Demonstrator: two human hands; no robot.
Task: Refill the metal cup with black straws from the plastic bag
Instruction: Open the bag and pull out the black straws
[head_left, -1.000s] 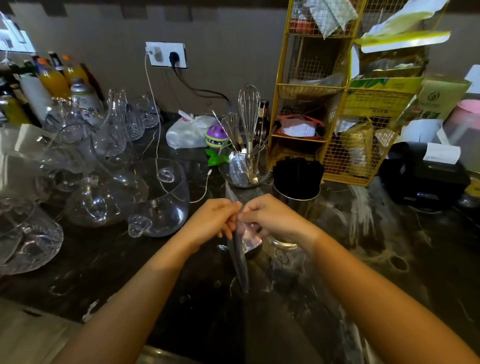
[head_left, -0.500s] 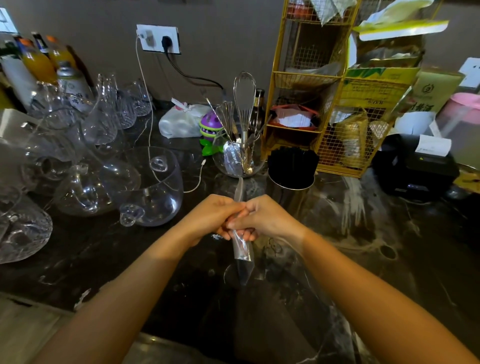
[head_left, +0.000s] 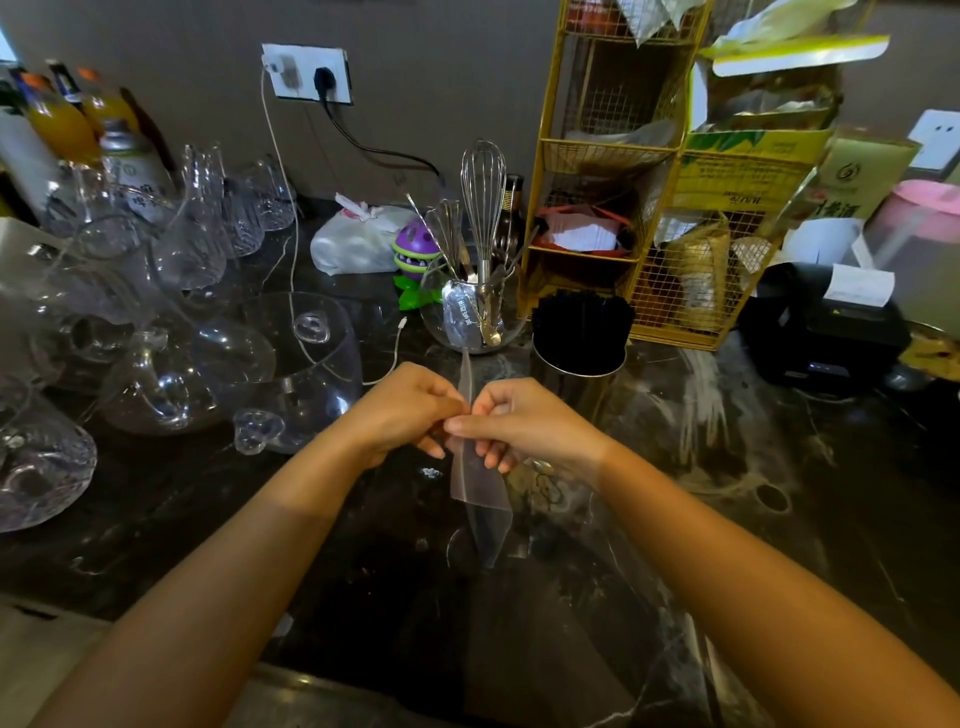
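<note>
Change: a second before, the bag (head_left: 480, 488) was pulled wider between the hands, a flat sheet near the cup; by this moment it had been gathered into a narrow strip, upright, with a thin tip above the knuckles and a folded tail below.
Meaning: the bag looked empty and the cup (head_left: 579, 364) was already packed with black straws (head_left: 582, 325), so the refill was probably done and the hands were likely just folding the wrapper up.
Left hand (head_left: 410, 410): knuckles up, fingers curled, thumb and forefinger pinched together on the bag's left side.
Right hand (head_left: 514, 421): mirrored, fingertips meeting the left's, closed on the same strip; lower fingers tucked behind the plastic.
Arms: both forearms reached in from the lower corners and met at the centre above the dark counter (head_left: 727, 467).
Cup position: it stood on the counter just beyond the right hand, in front of the yellow rack (head_left: 613, 249), apart from both hands.
Bag position: held off the counter, entirely between the two hands.
</note>
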